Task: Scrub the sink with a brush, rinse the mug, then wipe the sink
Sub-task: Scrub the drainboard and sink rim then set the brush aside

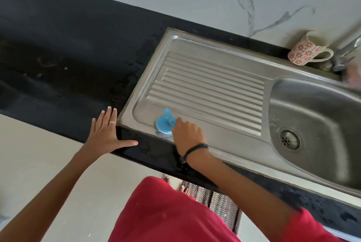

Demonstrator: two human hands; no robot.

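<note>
The left hand (105, 132) lies flat on the near edge of the black counter (64, 62), fingers (109, 114) straight and spread, thumb out along the edge, a ring on one finger, holding nothing. Just to its right begins the stainless steel sink (242, 150), its ribbed draining board (211, 89) wet and streaked. On the board's near left corner sits a round blue scrub brush (163, 123), pressed down on the steel; the right hand (188, 134), a dark band at its wrist, has its fingers curled round the brush's handle. Farther right lies the basin (320, 116) with its drain (289, 140). Behind the basin, on the counter by the marbled wall, a white mug (306, 50) with red flowers stands tilted beside the metal tap (345, 52).
</note>
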